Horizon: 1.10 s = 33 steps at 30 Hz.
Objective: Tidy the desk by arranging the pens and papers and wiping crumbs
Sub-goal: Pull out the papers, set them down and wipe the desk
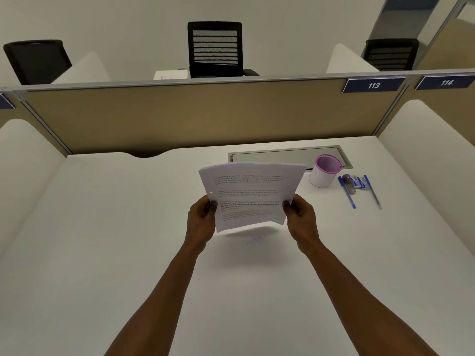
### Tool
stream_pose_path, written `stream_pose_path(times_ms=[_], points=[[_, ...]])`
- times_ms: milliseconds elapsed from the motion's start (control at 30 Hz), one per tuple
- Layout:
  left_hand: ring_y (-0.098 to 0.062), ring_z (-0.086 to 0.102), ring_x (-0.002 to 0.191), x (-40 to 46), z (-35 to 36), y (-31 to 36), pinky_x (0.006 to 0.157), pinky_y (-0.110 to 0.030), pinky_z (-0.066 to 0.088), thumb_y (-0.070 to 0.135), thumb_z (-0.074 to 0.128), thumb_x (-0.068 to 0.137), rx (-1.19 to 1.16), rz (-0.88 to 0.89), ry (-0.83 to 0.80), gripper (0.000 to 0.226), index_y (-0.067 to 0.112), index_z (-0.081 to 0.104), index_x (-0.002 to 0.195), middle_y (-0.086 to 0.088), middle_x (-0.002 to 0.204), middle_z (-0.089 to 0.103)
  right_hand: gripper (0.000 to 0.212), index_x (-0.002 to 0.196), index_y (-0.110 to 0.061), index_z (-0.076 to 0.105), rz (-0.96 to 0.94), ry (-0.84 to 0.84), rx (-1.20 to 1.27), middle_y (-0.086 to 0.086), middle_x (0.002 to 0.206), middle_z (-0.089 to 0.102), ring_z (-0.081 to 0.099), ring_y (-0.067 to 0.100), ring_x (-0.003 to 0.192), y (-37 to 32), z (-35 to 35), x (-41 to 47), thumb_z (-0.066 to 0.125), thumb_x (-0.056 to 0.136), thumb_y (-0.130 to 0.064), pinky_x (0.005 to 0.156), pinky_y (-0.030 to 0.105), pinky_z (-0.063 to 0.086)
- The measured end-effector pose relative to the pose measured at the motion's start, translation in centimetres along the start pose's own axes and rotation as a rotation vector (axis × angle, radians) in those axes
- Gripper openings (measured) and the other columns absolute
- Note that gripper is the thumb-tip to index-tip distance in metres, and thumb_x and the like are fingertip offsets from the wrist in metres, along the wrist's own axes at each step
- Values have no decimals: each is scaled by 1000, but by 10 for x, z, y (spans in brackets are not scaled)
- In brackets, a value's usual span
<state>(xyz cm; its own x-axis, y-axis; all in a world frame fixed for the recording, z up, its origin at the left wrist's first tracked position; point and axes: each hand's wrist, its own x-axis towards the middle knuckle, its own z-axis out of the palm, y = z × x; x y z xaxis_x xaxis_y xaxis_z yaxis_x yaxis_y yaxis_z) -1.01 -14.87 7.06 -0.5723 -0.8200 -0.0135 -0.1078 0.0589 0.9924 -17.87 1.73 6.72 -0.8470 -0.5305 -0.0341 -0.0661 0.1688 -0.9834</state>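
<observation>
— Where are the papers?
— A sheaf of papers (250, 195) held above the white desk (115, 227), left hand (201, 222) and right hand (300, 217) each gripping a side edge, fingers curled on it.

— Which way does it run?
— Long axis near to far, tilted upright, top edge far.

— And the pens?
— Blue pens (348, 192) lie right of the pink-rimmed cup (325, 170), pointing near-right.

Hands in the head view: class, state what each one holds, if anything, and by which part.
Both hold the stack of printed papers above the desk: the left hand grips its left edge and the right hand its right edge, both near the lower corners.
</observation>
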Motion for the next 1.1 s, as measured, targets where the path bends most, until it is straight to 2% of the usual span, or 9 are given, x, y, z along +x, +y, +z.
stream_pose_path(times_ms=[100, 267, 433, 533, 667, 833, 967, 1100], points=[[-1, 69, 88, 2, -1, 3, 68, -14, 55, 5, 46, 102, -11, 6, -1, 34, 31, 68, 103, 12, 98, 73, 21, 105, -24, 64, -20, 7, -18, -9, 96, 70, 66, 10, 90, -5, -1, 2, 48, 99, -13, 72, 18, 53], [-14, 70, 93, 6, -3, -1, 78, -31, 59, 8, 45, 102, -25, -10, 0, 38, 37, 70, 100, 11, 101, 75, 21, 104, -29, 63, -49, 12, -41, -11, 98, 70, 66, 15, 92, -11, 0, 7, 49, 99, -14, 77, 26, 57], [-24, 70, 99, 8, -13, -7, 85, -43, 59, 5, 45, 102, -90, -49, 14, 36, 30, 71, 104, 2, 106, 74, 19, 102, -30, 64, -46, -23, -44, -11, 96, 71, 67, 15, 89, -16, 9, 4, 51, 99, -16, 75, 26, 56], [-23, 71, 99, 5, -27, -14, 88, -42, 58, 4, 45, 102, -127, -87, 22, 32, 22, 70, 109, -2, 107, 75, 18, 103, -24, 66, -31, -68, -2, -9, 95, 73, 69, 13, 85, -12, 19, -2, 52, 98, -13, 76, 28, 57], [-28, 70, 102, 5, -53, -22, 92, -44, 57, 4, 47, 102, -129, -115, 48, 27, 15, 67, 115, -6, 110, 74, 19, 101, -26, 67, 44, -120, 50, -8, 97, 72, 69, 15, 87, -5, 43, -9, 54, 97, -14, 78, 34, 59], [-25, 71, 98, 16, -94, -30, 90, -46, 57, 8, 48, 101, -35, -163, 149, 26, 18, 64, 119, -5, 106, 75, 19, 102, -23, 69, 145, -155, 125, -2, 100, 72, 69, 21, 93, -8, 89, -6, 57, 95, -11, 86, 42, 58], [-26, 70, 100, 41, -133, -42, 92, -51, 56, 12, 51, 99, 63, -241, 216, 30, 27, 61, 123, -4, 110, 73, 24, 92, -29, 70, 235, -188, 133, -3, 99, 73, 69, 22, 95, -15, 134, 3, 58, 93, -9, 90, 43, 56], [-27, 69, 96, 59, -166, -44, 91, -47, 56, 8, 51, 97, 121, -284, 275, 32, 19, 60, 126, -11, 110, 72, 25, 83, -30, 71, 273, -229, 84, -3, 95, 74, 69, 24, 94, -16, 179, 13, 59, 89, -9, 92, 45, 55]])
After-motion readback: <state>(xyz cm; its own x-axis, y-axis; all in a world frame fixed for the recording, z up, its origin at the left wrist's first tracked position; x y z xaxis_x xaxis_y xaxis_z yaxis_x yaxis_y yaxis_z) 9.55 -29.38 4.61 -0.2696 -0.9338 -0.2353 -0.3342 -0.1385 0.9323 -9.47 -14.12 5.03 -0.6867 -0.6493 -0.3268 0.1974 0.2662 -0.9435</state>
